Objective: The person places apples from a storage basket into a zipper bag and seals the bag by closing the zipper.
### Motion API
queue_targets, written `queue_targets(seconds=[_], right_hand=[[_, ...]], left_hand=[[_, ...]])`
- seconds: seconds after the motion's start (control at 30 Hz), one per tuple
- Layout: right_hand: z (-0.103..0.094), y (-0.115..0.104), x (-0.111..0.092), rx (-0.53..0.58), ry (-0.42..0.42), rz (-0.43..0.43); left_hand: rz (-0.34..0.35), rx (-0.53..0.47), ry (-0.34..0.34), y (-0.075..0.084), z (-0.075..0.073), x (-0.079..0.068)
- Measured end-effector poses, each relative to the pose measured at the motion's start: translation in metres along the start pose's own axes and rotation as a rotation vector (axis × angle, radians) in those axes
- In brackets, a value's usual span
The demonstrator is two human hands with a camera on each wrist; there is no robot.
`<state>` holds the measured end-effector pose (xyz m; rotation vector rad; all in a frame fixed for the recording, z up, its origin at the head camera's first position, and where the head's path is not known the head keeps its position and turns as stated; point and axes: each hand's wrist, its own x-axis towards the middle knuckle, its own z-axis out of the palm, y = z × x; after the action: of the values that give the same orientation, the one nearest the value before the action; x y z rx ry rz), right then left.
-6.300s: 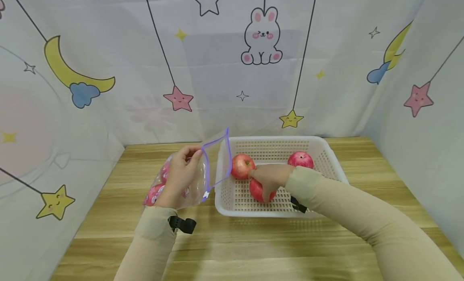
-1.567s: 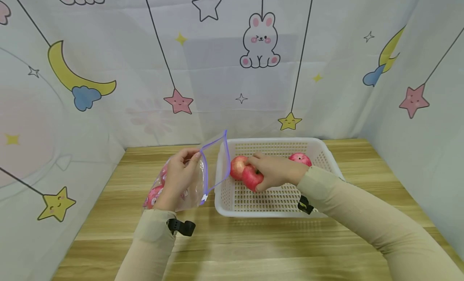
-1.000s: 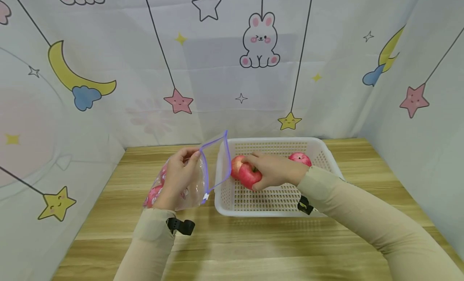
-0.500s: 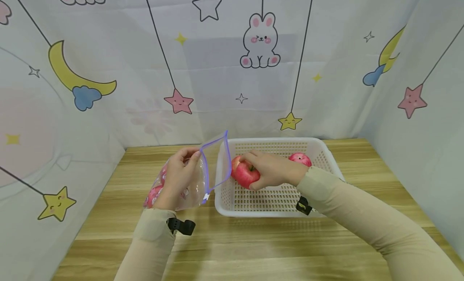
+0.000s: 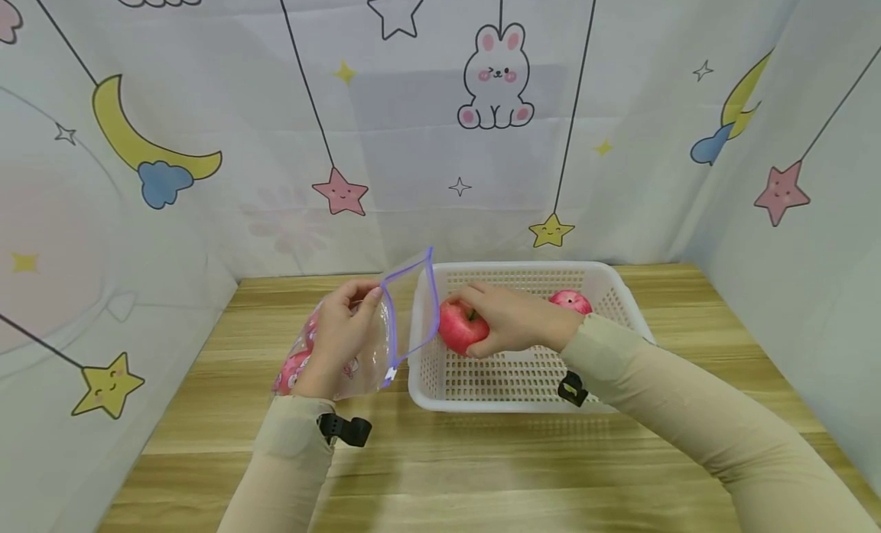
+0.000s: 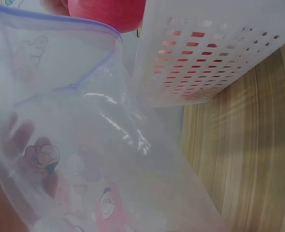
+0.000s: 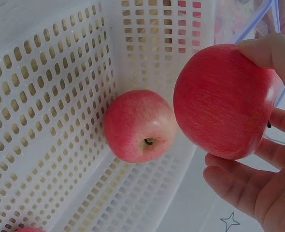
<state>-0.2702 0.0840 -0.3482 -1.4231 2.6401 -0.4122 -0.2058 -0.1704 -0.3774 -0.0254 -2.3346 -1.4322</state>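
My left hand (image 5: 344, 326) pinches the upper edge of a clear zip bag (image 5: 368, 357) with a purple rim, and the bag's mouth gapes toward the basket. Red round shapes (image 5: 296, 368) show through the bag's lower part. In my right hand (image 5: 512, 319) is a red apple (image 5: 461, 330), gripped between thumb and fingers and raised over the basket's left end, close to the bag's mouth. In the right wrist view, a paler apple (image 7: 137, 125) lies in the basket below the held one; the held apple hides it in the head view.
A white perforated plastic basket (image 5: 495, 406) stands on the wooden table (image 5: 440, 479). Another apple (image 5: 570, 300) lies at its back right, partly behind my right hand. Behind the table hangs a white curtain (image 5: 413, 135) printed with stars, moons and a rabbit.
My right hand has lifted the red apple from the basket floor and carried it left, now in front of the paler apple. My left hand and the bag have hardly moved.
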Motion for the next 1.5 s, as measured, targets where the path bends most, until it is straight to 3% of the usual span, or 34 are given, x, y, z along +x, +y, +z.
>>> queue_targets(seconds=[0.8,1.5], right_hand=[[-0.012,-0.009,0.006,0.032,0.033,-0.032],[-0.01,-0.02,0.022,-0.041,0.032,-0.083]], left_hand=[[0.01,0.009,-0.005,-0.005,0.002,0.001],[0.001,0.013,-0.01,-0.004,0.003,0.0]])
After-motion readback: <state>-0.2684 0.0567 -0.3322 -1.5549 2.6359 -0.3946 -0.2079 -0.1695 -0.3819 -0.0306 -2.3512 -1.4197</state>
